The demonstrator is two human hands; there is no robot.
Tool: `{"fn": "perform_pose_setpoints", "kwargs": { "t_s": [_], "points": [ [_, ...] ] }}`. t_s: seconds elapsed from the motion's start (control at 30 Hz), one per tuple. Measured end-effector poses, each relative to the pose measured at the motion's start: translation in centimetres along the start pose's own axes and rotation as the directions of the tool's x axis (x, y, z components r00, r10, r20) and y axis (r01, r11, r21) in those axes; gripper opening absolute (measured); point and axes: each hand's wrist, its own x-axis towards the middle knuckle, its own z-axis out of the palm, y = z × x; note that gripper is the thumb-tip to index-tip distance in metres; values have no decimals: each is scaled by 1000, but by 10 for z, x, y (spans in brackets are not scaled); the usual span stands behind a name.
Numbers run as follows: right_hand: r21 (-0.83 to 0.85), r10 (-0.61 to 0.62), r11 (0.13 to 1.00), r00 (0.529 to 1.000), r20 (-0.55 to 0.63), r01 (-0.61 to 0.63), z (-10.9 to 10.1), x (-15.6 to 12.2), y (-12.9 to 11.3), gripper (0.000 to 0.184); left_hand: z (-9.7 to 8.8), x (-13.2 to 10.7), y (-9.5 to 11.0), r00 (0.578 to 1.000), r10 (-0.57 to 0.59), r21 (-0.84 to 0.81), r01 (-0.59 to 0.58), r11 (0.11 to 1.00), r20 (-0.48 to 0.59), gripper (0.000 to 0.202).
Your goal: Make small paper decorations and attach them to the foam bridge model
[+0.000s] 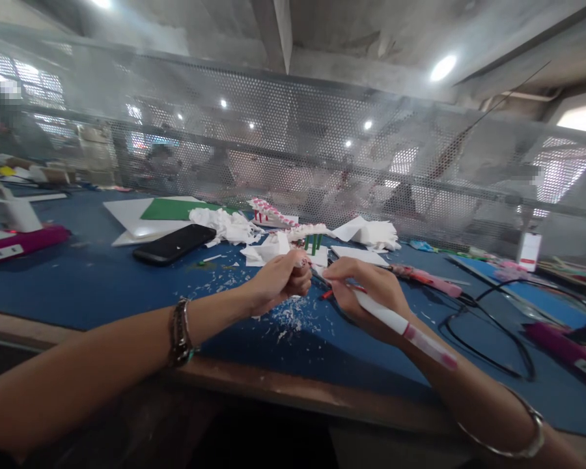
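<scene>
My left hand (280,281) is closed in a fist round a small white piece (300,260) over the blue table mat (78,280). My right hand (368,290) grips a white and pink pen-like tool (403,326), its tip pointing toward the left hand; the two hands are almost touching. White shavings (288,316) lie scattered on the mat under them. Just behind the hands stands a small white model with green and red posts (300,234).
A black phone (173,244) lies at the left, beside white and green sheets (161,212) and crumpled white paper (224,225). A pink device (22,241) sits far left. Black cables (488,326) loop at the right. A perforated metal screen (322,150) closes the table's far side.
</scene>
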Motion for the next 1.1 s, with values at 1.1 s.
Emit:
{"fn": "perform_pose_setpoints", "kwargs": {
  "t_s": [1.1],
  "points": [
    [-63, -116, 991, 991, 60, 119, 1, -1, 3, 10, 1, 1, -1, 999, -11, -7, 10, 1000, -48, 28]
  ]
}}
